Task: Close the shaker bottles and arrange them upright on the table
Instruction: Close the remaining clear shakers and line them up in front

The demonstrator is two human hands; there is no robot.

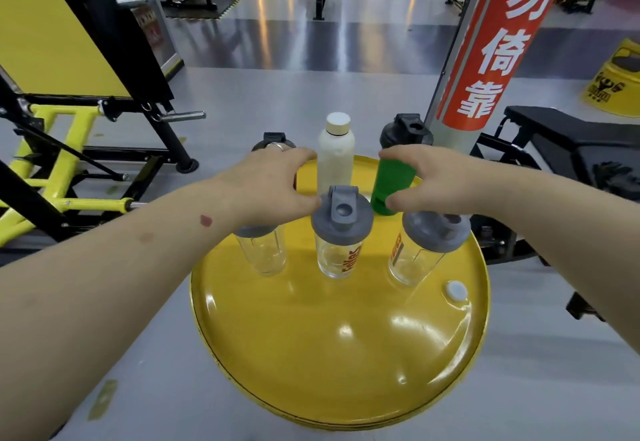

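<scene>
Six bottles stand upright on the round yellow desk [341, 354], in two rows of three. At the far left, the left hand [268, 189] hangs over the left clear shaker [262, 250] and hides most of its lid, with a dark-lidded bottle [274, 139] behind; its grip is loose, fingers spread, thumb just touching the grey lid of the middle clear shaker [341, 232], whose flip cap stands up off the spout. Behind that stands a white bottle [336, 153]. To the right, the right hand [433, 181] reaches over the green shaker [393, 184], grip also slack, thumb near the right clear shaker [427, 246]. I'd say the arranging is done; what remains seems to be pressing the raised flip cap down.
</scene>
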